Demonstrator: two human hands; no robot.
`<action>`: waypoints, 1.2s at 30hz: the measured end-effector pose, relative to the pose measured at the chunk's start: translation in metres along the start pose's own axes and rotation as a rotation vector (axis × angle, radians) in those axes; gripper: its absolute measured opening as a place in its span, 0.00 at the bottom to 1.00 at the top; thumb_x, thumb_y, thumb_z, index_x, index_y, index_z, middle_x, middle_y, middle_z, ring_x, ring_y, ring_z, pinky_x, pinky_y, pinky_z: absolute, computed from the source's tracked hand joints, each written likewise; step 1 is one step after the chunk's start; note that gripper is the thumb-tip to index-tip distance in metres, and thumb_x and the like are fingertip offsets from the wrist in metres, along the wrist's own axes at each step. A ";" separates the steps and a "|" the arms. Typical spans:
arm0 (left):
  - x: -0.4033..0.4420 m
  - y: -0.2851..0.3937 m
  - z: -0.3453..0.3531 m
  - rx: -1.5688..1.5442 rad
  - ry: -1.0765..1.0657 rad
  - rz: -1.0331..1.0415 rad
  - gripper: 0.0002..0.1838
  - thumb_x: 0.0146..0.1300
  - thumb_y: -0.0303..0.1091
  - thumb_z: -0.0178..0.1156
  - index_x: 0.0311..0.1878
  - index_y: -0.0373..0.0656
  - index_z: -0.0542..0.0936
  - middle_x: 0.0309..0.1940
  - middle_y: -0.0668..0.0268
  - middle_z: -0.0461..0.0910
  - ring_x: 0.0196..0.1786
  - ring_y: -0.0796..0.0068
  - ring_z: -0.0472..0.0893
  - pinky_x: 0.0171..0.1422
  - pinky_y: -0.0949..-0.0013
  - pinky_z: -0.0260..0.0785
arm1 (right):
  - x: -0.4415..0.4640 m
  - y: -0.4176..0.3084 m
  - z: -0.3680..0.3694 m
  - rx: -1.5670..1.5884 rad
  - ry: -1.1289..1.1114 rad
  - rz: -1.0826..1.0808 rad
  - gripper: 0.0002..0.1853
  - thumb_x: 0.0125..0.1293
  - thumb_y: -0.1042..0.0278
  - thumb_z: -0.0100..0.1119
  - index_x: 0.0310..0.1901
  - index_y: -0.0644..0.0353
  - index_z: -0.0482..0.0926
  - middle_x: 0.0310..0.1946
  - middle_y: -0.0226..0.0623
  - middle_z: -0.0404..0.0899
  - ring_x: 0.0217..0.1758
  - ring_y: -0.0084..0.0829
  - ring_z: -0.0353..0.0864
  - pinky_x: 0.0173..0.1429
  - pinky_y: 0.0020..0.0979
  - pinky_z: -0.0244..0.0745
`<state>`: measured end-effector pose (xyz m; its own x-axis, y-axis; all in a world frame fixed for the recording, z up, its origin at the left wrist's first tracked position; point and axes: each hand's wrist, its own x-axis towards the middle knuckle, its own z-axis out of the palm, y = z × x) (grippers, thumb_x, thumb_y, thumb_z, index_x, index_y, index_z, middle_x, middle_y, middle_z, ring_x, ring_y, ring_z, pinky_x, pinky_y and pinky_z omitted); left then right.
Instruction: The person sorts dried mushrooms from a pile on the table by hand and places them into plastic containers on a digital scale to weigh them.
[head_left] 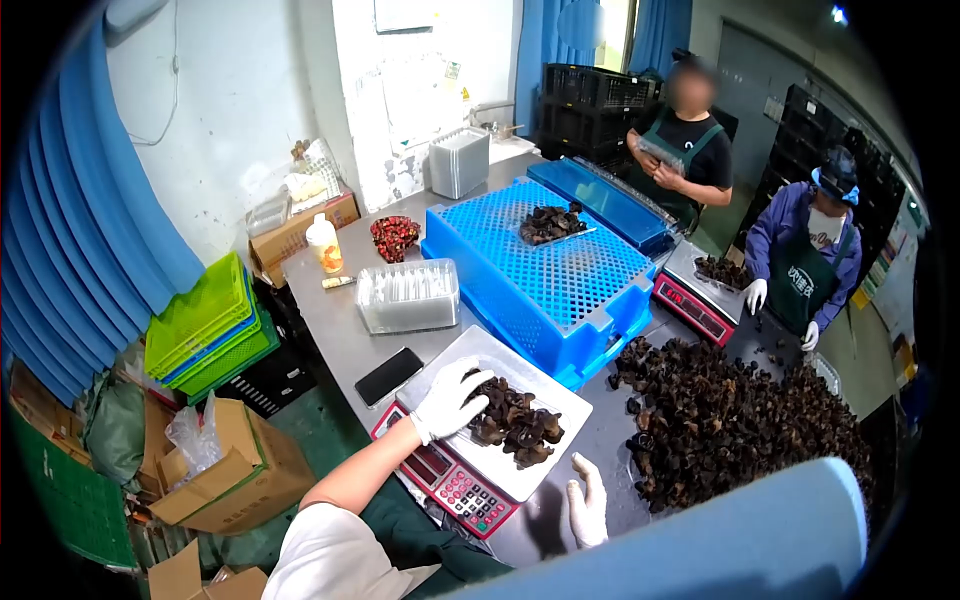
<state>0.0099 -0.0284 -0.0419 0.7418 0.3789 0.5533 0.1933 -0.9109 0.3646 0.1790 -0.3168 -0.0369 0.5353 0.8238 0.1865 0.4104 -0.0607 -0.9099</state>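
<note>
Dark brown mushroom pieces [517, 425] lie in a loose pile on the white pan of a red digital scale [470, 497]. My left hand [450, 400], in a white glove, rests at the pile's left side, its fingers spread and touching the pieces. To the right of the scale, my right hand [588, 505], also gloved in white, is held above the metal table [622, 490] with its fingers apart and nothing in it. A much larger heap of the same pieces [740, 425] covers the table on the right.
An upturned blue crate [480, 275] bears a filled tray [552, 224]. Clear containers [408, 295], a phone [388, 376] and a bottle [324, 243] lie left. Two co-workers stand beyond; one reaches near a second scale [692, 308]. A blue surface [700, 540] crosses the lower right.
</note>
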 end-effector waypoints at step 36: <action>-0.045 -0.022 -0.043 -0.195 0.000 -0.581 0.18 0.62 0.24 0.53 0.56 0.41 0.76 0.40 0.57 0.77 0.41 0.64 0.80 0.50 0.65 0.74 | 0.070 -0.012 -0.011 0.061 0.264 -0.100 0.06 0.60 0.83 0.62 0.38 0.64 0.82 0.36 0.33 0.81 0.38 0.21 0.79 0.44 0.24 0.75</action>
<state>-0.0549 -0.0180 -0.0429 0.5502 0.8048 0.2228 0.4453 -0.5085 0.7370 0.2194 -0.2642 -0.0089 0.6712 0.6486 0.3589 0.4299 0.0539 -0.9013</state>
